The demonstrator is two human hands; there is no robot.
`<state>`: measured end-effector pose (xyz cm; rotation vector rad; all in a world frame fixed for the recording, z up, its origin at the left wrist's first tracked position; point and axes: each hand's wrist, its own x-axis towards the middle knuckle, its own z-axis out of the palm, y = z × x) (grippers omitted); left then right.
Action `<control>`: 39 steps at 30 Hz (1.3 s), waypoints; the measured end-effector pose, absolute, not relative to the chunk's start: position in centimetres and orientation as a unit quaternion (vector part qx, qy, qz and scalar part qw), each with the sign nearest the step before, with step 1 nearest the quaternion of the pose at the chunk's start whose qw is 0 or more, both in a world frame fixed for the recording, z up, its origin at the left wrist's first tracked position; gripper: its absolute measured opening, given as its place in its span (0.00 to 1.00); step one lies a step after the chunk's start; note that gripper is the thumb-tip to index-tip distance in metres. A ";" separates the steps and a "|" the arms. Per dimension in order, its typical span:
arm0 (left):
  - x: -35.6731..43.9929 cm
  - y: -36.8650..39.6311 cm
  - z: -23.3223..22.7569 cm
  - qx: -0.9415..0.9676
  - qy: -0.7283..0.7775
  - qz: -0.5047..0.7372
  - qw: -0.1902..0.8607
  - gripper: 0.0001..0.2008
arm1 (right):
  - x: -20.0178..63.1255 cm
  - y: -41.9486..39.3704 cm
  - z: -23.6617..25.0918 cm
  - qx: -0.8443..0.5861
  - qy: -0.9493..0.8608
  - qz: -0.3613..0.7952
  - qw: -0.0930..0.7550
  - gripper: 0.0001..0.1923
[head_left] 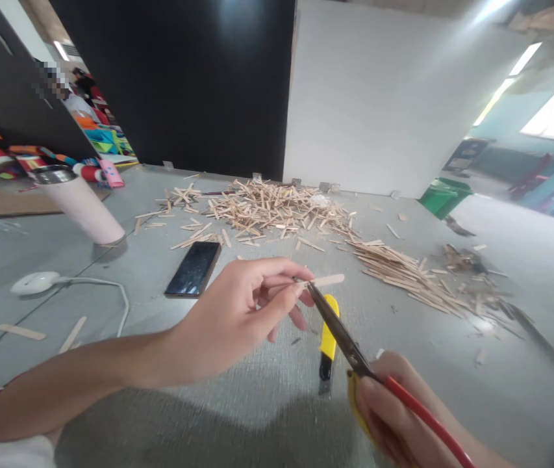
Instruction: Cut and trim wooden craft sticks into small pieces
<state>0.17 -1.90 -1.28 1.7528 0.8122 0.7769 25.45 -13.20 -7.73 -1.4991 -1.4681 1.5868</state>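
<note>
My left hand [252,299] is closed in a pinch on a flat wooden craft stick [329,280], whose rounded end sticks out to the right. In my right hand [393,403] is a pair of scissors [339,328] with a red handle, and some yellow shows by the fingers. The blade tips meet the stick right beside my left fingertips. Whether the blades are fully closed on it is hard to see. On the table below lies a yellow utility knife [328,331] with a black end. A dark phone [193,269] rests left of my left hand.
A large heap of craft sticks [277,211] lies at the back, and a row of sticks [408,276] runs to the right. A pink bottle [84,211] and a white mouse-like device with a cable [36,283] stand left. Upright black [199,84] and white [364,97] panels border the table.
</note>
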 end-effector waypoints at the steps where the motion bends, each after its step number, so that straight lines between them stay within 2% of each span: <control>1: 0.2 -1.9 -1.2 0.725 0.336 0.320 0.510 0.12 | 25.3 -13.1 -7.5 -0.552 -0.547 0.576 0.255 0.35; 9: 0.1 -1.9 -1.3 0.711 0.321 0.320 0.537 0.09 | 24.6 -12.4 -6.6 -0.530 -0.596 0.539 0.269 0.37; 13: -0.2 -1.7 -1.0 0.713 0.334 0.344 0.512 0.06 | 25.8 -12.9 -7.5 -0.517 -0.603 0.551 0.258 0.33; 16: -0.4 -1.5 -0.5 0.732 0.344 0.348 0.474 0.07 | 26.6 -13.6 -7.4 -0.529 -0.582 0.551 0.279 0.29; 23: -0.9 -1.3 -0.4 0.774 0.353 0.321 0.416 0.14 | 26.8 -13.8 -6.8 -0.472 -0.546 0.637 0.269 0.31; 29: -0.7 -1.2 -0.4 0.788 0.350 0.312 0.398 0.12 | 26.7 -13.6 -7.2 -0.479 -0.542 0.641 0.257 0.29; 39: -0.7 -1.4 -0.8 0.805 0.353 0.301 0.370 0.13 | 25.7 -13.5 -5.9 -0.543 -0.516 0.630 0.206 0.33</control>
